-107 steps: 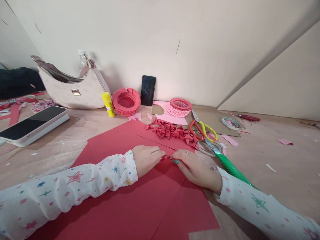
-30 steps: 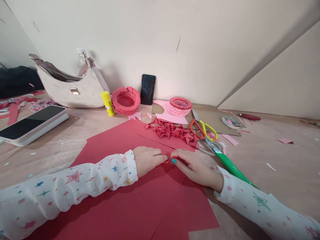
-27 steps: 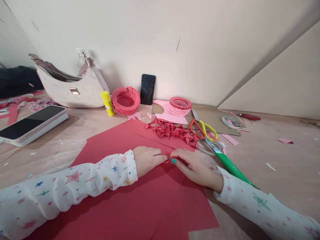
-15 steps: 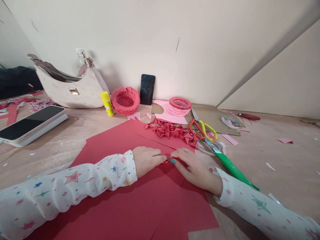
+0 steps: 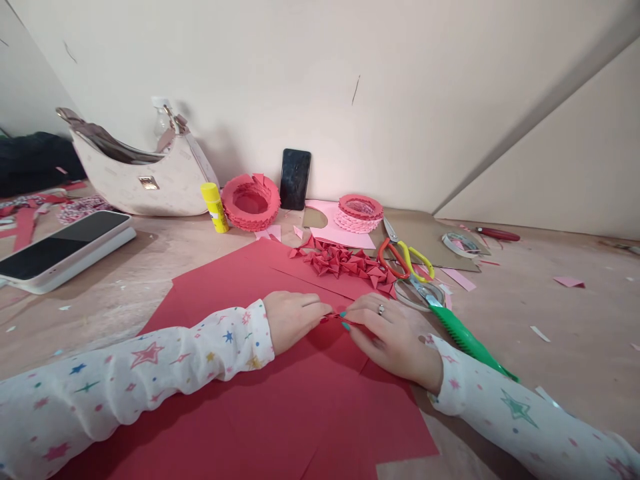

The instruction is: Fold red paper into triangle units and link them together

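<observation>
"Over the red sheets [image 5: 250, 413], what are you gripping?"

"My left hand [image 5: 295, 321] and right hand [image 5: 393, 337] pinch a small red paper piece [image 5: 333, 316] between them. It looks mid-fold to me."

"And those folded pieces [image 5: 327, 260]?"

"Heaped at the far edge of the red sheets."

"What does the next move call for?"

"Lined-up edges and light, even finger pressure, I'd say."

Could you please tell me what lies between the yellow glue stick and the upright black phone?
In the head view, a round red paper piece sits between them.
</observation>
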